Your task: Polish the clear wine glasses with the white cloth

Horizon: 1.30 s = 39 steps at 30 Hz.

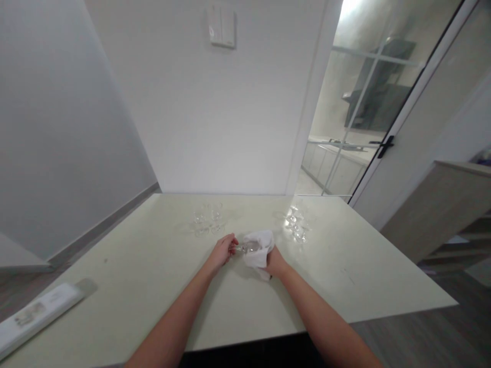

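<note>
Near the middle of the table, a clear stemmed glass lies sideways between my hands. My left hand is closed round its foot end, at the stem. A white cloth wraps the bowl end, and my right hand grips that cloth from the right side. The right fingertips are hidden behind the cloth. Beyond my left hand stand a couple of clear glasses. Farther right is a cluster of several more clear glasses, bright with reflections.
The pale table reaches back to a white wall. A long white box lies at its left edge. On the right are a glass-paned door with a black handle and a wooden shelf unit.
</note>
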Each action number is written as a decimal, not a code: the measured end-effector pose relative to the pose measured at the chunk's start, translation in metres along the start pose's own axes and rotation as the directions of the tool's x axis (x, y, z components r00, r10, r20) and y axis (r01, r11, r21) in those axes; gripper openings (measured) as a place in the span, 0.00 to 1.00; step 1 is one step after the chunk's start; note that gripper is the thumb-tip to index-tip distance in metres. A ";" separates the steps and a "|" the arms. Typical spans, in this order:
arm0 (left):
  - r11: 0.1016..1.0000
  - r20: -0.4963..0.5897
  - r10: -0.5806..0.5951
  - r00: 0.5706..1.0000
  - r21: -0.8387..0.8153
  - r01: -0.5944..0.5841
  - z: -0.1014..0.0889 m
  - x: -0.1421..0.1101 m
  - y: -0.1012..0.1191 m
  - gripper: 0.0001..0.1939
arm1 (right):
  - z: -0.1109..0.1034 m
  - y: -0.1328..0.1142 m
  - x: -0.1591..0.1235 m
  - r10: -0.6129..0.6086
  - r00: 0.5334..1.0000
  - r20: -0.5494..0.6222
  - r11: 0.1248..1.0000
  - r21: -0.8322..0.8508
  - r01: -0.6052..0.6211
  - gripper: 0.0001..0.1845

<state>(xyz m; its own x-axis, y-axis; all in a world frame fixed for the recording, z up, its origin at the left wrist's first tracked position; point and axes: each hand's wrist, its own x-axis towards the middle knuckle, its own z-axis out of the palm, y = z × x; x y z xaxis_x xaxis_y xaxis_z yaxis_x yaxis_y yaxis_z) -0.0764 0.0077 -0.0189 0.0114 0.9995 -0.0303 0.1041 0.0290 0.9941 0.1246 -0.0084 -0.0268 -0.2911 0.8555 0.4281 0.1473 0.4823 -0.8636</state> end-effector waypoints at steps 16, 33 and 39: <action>0.459 0.119 0.810 0.574 0.481 -0.747 -0.009 -0.019 0.010 0.04 | 0.012 0.000 0.006 0.367 0.924 -0.106 0.900 0.294 -0.323 0.13; 0.610 0.133 0.690 0.711 0.422 -0.671 -0.011 -0.022 0.013 0.10 | 0.009 -0.009 0.006 0.725 0.625 0.288 0.376 0.594 -0.711 0.20; 0.745 0.020 0.497 0.868 0.503 -0.438 -0.008 -0.015 0.016 0.15 | 0.016 0.002 0.009 0.613 0.787 0.068 0.573 0.648 -0.502 0.18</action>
<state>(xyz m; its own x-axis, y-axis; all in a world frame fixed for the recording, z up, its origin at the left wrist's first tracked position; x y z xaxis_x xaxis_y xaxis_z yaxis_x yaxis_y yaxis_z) -0.0824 -0.0067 -0.0016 0.0819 0.8812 0.4656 0.5726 -0.4240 0.7017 0.1075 -0.0029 -0.0294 -0.2028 0.9564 -0.2102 -0.3823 -0.2750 -0.8822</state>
